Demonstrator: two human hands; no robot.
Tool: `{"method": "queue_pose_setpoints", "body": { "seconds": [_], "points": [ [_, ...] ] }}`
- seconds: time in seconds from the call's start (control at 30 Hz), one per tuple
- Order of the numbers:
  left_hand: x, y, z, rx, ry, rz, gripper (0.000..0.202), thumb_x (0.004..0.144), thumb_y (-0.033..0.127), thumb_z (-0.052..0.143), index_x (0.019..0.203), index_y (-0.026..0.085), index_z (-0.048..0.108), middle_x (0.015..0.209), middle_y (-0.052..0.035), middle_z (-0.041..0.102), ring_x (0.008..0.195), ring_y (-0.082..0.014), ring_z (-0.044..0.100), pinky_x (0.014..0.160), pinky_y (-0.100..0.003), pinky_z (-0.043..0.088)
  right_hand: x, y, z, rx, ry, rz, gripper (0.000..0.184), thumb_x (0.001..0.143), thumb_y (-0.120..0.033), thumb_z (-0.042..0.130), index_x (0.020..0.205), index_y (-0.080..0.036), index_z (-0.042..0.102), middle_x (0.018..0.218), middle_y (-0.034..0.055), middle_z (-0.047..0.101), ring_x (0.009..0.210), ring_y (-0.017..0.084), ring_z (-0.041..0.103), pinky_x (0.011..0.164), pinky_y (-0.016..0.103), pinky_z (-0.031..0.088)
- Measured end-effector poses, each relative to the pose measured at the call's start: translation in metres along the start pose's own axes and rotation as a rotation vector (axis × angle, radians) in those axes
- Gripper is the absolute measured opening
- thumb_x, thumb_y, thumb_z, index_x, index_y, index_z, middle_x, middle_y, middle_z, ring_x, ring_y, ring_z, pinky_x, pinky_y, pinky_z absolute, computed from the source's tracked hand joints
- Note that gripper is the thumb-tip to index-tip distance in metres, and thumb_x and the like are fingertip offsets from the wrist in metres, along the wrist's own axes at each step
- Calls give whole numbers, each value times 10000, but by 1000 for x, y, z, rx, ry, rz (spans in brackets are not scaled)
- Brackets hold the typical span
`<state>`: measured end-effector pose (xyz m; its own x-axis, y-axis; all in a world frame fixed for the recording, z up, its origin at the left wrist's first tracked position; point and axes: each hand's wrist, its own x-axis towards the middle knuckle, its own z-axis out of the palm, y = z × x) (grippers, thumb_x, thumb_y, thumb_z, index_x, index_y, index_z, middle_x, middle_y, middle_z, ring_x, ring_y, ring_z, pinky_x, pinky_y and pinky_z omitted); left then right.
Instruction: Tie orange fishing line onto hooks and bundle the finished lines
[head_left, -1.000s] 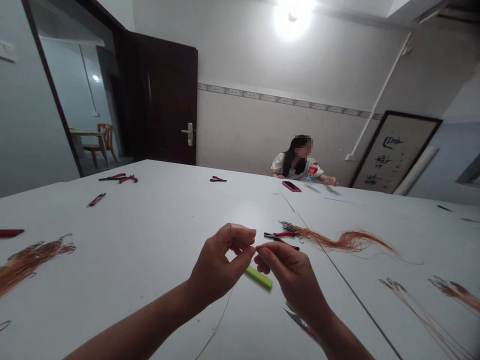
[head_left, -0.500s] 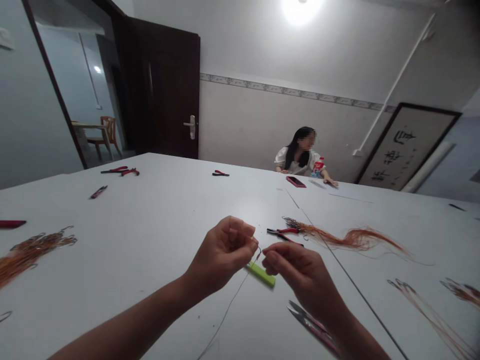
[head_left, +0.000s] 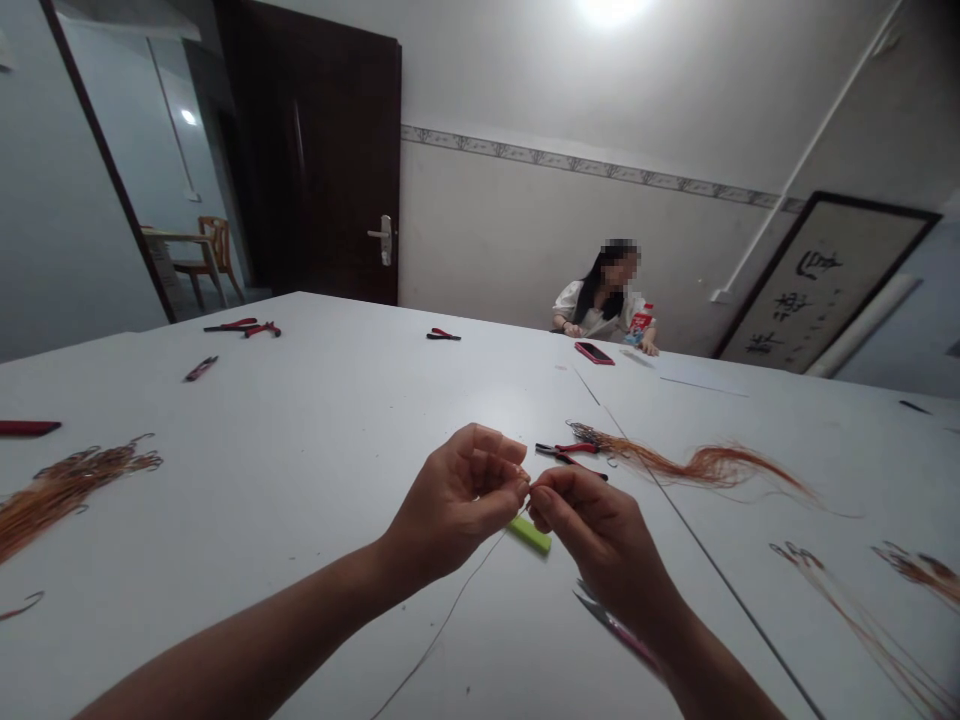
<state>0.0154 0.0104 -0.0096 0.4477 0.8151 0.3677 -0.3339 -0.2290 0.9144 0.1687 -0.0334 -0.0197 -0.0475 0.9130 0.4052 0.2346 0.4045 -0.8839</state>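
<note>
White tabletop (head_left: pixel 262 480), hands (head_left: pixel 457 510) pinching thin wire (head_left: pixel 457 600), green strip (head_left: pixel 529 534) below

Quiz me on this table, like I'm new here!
1. True or false: the left hand and right hand meet at the fingertips above the white table, with a thin dark line trailing from them.
2. What shows under the right hand? A) a red bottle B) steel scissors with pink handles C) a phone
3. Fill the gap: the long orange bundle of fine lines stretches away to the right of the red-handled ____.

Key: 1 true; 2 B; 3 pliers
</note>
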Motion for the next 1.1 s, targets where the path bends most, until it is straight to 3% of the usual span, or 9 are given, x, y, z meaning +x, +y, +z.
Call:
{"method": "queue_pose_setpoints", "body": {
  "seconds": [0.2, 0.37, 0.53, 0.9, 1.1],
  "points": [
    [-6, -3, 6, -7, 26, -59, 272, 753, 122, 657, 972, 219, 527, 836, -3, 661, 782, -139, 617, 692, -269, 501, 5, -2, 5, 68, 151, -36, 223, 859, -336, 529, 709, -172, 539, 599, -30, 489, 564, 104, 449, 532, 223, 384],
    [-6, -10, 4, 13, 115, -151, 264, 733, 186, 699, 940, 215, 537, 750, 7, 676, 745, -144, 624, 708, -275, 507, 8, 3, 14, 42, 156, -80, 206, 864, -323, 497, 725, -174, 527, 608, -24, 500, 554, 107, 448, 521, 227, 389],
    [-4, -5, 4, -34, 156, -149, 271, 712, 170, 721, 915, 236, 554, 686, 58, 640, 661, -85, 580, 635, -187, 491, 6, 5, 15, -79, 167, -175, 174, 878, -276, 467, 755, -176, 538, 655, -5, 539, 602, 123, 478, 567, 248, 404],
    [-5, 0, 3, 21, 146, -126, 258, 725, 208, 721, 922, 255, 561, 720, 53, 676, 695, -91, 605, 658, -179, 490, 4, 0, 12, -181, 179, -263, 159, 872, -227, 463, 741, -174, 535, 675, 0, 561, 616, 122, 510, 580, 247, 423],
    [-7, 4, 9, -132, 153, -121, 262, 702, 111, 712, 880, 235, 564, 662, 61, 653, 647, -77, 590, 650, -191, 478, -4, 0, 12, -151, 148, -224, 148, 896, -249, 467, 779, -184, 530, 703, -6, 545, 648, 129, 497, 609, 265, 399]
  ]
}}
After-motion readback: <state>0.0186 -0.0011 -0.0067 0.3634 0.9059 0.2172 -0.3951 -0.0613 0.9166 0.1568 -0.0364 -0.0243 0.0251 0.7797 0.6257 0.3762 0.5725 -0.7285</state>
